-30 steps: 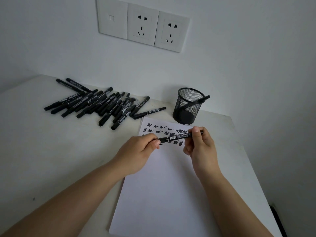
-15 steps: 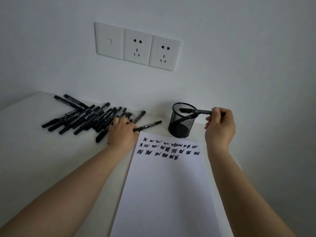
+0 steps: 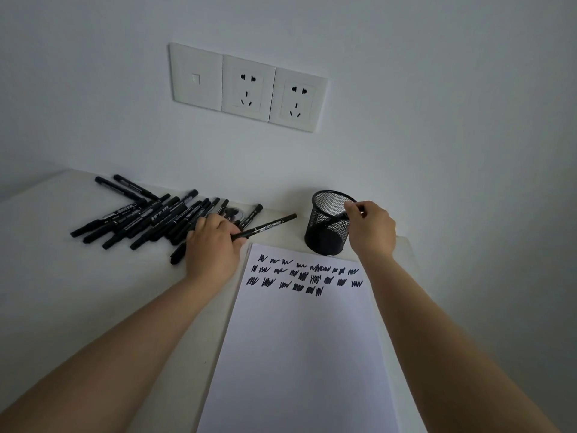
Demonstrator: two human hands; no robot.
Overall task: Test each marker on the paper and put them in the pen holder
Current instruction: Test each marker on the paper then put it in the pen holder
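Head view. We note our right hand [image 3: 371,228] at the near right rim of the black mesh pen holder [image 3: 327,223], fingers curled and pinching the top end of a marker [image 3: 338,217]. That marker lies mostly inside the holder, below and left of the fingers; its long axis slants from the upper right at the fingertips down to the lower left toward the holder's base. The holder stands upright on the table [image 3: 62,292], just beyond the far right corner of the paper [image 3: 299,354].

Our left hand [image 3: 214,245] rests on the table just left of the paper's far left corner, fingers curled round the near end of a second marker [image 3: 265,228]. This one extends up and right from the hand, its far tip pointing toward the holder but well short of it; the white label faces up. It is near level with the tabletop; whether it touches the surface we cannot tell.

The marker pile [image 3: 146,217] lies left of and behind the left hand, most barrels running lower left to upper right, a few crossing over at the back.

Paper: three rows of black scribbles [image 3: 306,275] near the far edge, the rest blank.

Wall: three white socket plates [image 3: 248,87] above the table.
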